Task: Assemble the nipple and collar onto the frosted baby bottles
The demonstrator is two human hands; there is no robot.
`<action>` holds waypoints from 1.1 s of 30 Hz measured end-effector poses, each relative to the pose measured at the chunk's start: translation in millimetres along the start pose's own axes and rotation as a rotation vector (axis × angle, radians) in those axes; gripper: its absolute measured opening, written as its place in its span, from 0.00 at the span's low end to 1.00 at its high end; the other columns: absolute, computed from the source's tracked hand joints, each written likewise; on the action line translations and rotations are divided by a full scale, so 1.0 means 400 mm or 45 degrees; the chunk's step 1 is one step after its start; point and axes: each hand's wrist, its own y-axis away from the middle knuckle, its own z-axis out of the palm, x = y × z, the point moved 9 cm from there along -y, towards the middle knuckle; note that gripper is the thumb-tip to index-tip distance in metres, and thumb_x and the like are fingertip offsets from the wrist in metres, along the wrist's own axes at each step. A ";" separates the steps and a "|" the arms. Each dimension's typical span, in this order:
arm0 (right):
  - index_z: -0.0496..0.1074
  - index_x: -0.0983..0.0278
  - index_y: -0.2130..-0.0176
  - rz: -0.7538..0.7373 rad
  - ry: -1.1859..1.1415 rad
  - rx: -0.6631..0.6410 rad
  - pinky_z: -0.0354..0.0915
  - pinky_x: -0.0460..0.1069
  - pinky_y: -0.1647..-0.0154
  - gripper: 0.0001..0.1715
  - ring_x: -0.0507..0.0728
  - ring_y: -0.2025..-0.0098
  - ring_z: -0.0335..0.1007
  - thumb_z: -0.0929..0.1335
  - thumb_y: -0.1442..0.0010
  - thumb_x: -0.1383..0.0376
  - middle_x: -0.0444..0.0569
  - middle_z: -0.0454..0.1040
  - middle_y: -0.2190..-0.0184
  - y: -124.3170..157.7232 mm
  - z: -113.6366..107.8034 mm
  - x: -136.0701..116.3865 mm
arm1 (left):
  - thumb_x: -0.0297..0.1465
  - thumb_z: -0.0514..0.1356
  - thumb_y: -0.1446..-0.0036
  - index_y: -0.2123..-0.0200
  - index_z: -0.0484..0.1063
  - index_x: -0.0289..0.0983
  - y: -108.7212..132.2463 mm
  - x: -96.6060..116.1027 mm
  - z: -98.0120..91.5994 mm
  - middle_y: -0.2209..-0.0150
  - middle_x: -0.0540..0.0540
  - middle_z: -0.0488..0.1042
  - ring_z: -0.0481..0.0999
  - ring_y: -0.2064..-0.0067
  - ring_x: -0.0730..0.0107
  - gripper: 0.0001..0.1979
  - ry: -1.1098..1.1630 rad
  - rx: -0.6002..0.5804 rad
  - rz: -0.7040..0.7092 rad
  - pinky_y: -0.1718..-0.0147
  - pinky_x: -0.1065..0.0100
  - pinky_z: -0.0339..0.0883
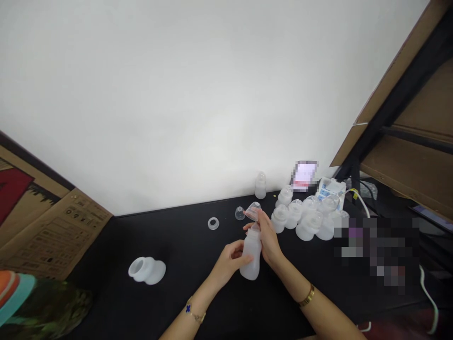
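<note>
My left hand (229, 262) is wrapped round the body of a frosted baby bottle (249, 262), which it holds nearly upright over the black table. At the bottle's mouth sits what looks like a clear teat, partly hidden by fingers. My right hand (268, 238) is closed round a clear dome cap (252, 210), tilted just above the bottle's top. Behind that cap, a second clear dome (239, 213) rests on the table. A translucent collar ring (213, 223) lies to the left. Farther left, a white bottle (150, 271) lies on its side with its mouth uncovered.
Several capped baby bottles (307, 224) cluster to the right, and another (261, 185) stands by the wall. Behind them are a lit phone (304, 175) and a white-blue packet (331, 189). A cardboard box (53, 245) and an orange-and-teal-topped container (46, 304) flank the left.
</note>
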 end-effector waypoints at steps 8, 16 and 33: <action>0.73 0.57 0.54 0.009 -0.021 -0.029 0.64 0.49 0.76 0.25 0.57 0.70 0.74 0.69 0.42 0.43 0.48 0.80 0.54 0.000 0.004 0.000 | 0.40 0.72 0.53 0.62 0.80 0.35 -0.006 -0.012 -0.013 0.65 0.43 0.80 0.77 0.64 0.59 0.17 0.021 0.038 0.016 0.63 0.66 0.65; 0.74 0.58 0.54 0.007 -0.011 -0.037 0.68 0.52 0.66 0.24 0.60 0.62 0.75 0.70 0.41 0.45 0.48 0.81 0.57 -0.003 -0.002 0.005 | 0.41 0.72 0.54 0.61 0.81 0.35 -0.003 0.020 -0.022 0.64 0.42 0.81 0.77 0.61 0.57 0.20 0.077 0.108 0.038 0.61 0.65 0.65; 0.77 0.56 0.56 0.004 0.060 -0.095 0.66 0.52 0.64 0.22 0.63 0.58 0.74 0.69 0.41 0.45 0.47 0.81 0.60 0.003 0.010 0.003 | 0.43 0.72 0.54 0.59 0.81 0.35 -0.005 0.009 -0.033 0.62 0.41 0.82 0.78 0.59 0.54 0.22 0.098 0.125 0.024 0.59 0.64 0.66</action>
